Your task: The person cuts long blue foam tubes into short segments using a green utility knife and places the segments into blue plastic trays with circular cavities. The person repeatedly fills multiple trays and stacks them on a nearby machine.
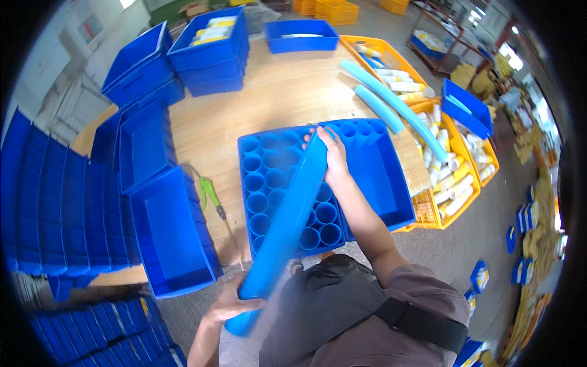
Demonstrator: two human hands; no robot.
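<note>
A long blue tube (286, 223), smeared by motion, slants across the middle between my two hands. My left hand (231, 301) is closed around its lower, near end. Up at the far end, my right hand (330, 156) wraps round the tube. Beneath it sits a blue bin (240, 177) with several rows of upright round blue tubes (330, 233), their open ends facing up; the held tube hides part of them. Against its right side stands a second blue bin (385, 189), with a few upright tubes (365, 128) along its far end.
Left of the bins lies a green air gun (210, 192) on the wooden table (275, 85). Stacked blue bins (162, 244) line the left side. Light blue tubes (400, 113) lie at the right, beside yellow crates (449, 183) of white and yellow tubes.
</note>
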